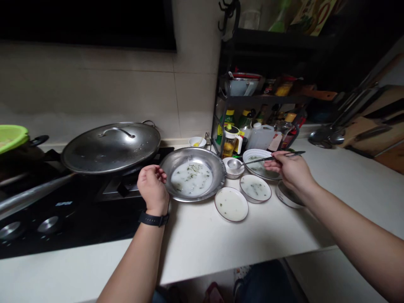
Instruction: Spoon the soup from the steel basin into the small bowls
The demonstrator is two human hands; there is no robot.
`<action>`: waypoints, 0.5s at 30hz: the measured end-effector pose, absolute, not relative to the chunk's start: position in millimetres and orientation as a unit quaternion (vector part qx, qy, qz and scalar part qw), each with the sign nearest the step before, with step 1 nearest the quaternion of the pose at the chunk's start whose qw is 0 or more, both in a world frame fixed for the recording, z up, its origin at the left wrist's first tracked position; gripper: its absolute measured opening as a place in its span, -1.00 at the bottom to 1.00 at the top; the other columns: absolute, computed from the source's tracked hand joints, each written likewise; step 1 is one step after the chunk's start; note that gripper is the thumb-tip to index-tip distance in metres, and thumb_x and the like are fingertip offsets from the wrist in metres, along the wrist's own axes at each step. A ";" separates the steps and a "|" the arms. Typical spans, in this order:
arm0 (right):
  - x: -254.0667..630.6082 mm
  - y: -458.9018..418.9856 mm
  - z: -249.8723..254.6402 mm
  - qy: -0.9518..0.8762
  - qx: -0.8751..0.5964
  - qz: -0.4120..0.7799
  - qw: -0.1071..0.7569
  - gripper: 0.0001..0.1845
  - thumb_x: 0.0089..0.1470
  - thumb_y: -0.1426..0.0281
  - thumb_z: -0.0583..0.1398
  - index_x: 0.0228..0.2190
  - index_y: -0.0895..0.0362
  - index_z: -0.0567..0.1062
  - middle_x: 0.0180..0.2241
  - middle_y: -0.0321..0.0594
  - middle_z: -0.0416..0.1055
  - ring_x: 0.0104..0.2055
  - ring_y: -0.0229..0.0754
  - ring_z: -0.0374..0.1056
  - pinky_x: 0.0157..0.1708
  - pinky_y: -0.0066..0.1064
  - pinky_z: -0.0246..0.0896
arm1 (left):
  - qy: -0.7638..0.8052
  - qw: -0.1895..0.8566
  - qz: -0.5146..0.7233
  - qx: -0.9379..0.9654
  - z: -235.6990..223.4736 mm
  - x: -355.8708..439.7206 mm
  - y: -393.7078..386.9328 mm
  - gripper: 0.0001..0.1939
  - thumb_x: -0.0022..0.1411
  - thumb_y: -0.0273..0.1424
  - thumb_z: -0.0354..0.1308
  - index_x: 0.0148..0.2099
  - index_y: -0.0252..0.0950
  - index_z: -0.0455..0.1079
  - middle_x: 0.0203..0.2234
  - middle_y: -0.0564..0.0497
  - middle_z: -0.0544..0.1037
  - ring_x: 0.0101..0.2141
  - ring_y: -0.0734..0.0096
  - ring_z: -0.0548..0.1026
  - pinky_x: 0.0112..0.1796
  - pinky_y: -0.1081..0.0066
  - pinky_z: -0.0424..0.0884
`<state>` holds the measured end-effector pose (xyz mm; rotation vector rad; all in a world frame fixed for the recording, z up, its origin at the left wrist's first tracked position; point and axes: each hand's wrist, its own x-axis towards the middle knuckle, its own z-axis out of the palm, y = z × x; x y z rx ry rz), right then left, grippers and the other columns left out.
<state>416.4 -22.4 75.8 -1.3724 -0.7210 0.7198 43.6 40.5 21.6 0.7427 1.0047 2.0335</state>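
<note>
Two hands: right hand (288,169) pinches a long-handled metal spoon (261,159) between thumb and fingers; left hand (152,189) curls at the rim of a steel basin (193,160), seeming to touch it, though I cannot tell whether it grips; a black watch (154,219) sits on that wrist.

Spoon: its head lies in a small white bowl (233,176), near the back of the counter (195,248); the handle passes over a white plate with a lattice rim (254,155).

Basin: at the counter's left end, just beside the stove; milky liquid (191,179) flecked with green fills its base.

Plates: two brown-rimmed white plates (231,204) (255,188) lie just right of the basin, both holding a thin milky film; a glass dish (285,195) sits beneath the right wrist.

Around: a lidded wok (110,147) sits on the black gas hob (31,223); bottles crowd a dark rack (261,100) behind; knives and cutting boards (372,134) stand right.

Risk: pressure on the basin rim could tip it and slop liquid; a lowered right wrist could knock the glass dish; a slipped spoon could upset the small bowl.
</note>
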 end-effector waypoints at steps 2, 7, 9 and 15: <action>413.2 -25.2 86.6 -0.333 -0.605 0.300 0.658 -0.88 0.22 0.47 0.23 -0.39 0.09 0.44 -0.59 -0.19 0.54 -0.57 -0.17 0.53 -0.56 -0.45 0.53 | 0.391 0.368 0.791 0.293 21.5 43.7 39.9 -0.88 0.08 -0.32 0.15 -0.37 -0.28 0.36 -0.62 0.16 0.39 -0.65 0.57 0.34 -0.65 0.56 0.17; 388.6 -23.6 101.8 -0.363 -0.594 0.304 0.650 -0.87 0.22 0.47 0.22 -0.40 0.09 0.45 -0.58 -0.17 0.55 -0.56 -0.19 0.53 -0.55 -0.45 0.54 | 0.396 0.373 0.786 0.294 22.6 43.3 38.3 -0.87 0.09 -0.32 0.14 -0.36 -0.28 0.36 -0.61 0.16 0.38 -0.65 0.58 0.35 -0.64 0.57 0.17; 373.7 -20.1 97.4 -0.369 -0.590 0.319 0.643 -0.89 0.21 0.44 0.25 -0.39 0.10 0.44 -0.58 -0.16 0.55 -0.56 -0.18 0.53 -0.55 -0.43 0.54 | 0.394 0.374 0.787 0.293 23.6 43.1 38.0 -0.87 0.08 -0.32 0.14 -0.36 -0.28 0.36 -0.62 0.16 0.38 -0.65 0.58 0.35 -0.63 0.57 0.17; 330.6 -26.5 69.2 -0.531 -0.572 0.301 0.548 -0.74 0.18 0.16 0.29 -0.33 0.10 0.50 -0.53 -0.15 0.57 -0.52 -0.13 0.54 -0.47 -0.34 0.56 | 0.390 0.376 0.790 0.285 25.5 43.2 36.8 -0.87 0.07 -0.32 0.14 -0.37 -0.28 0.36 -0.62 0.16 0.39 -0.64 0.58 0.35 -0.63 0.57 0.17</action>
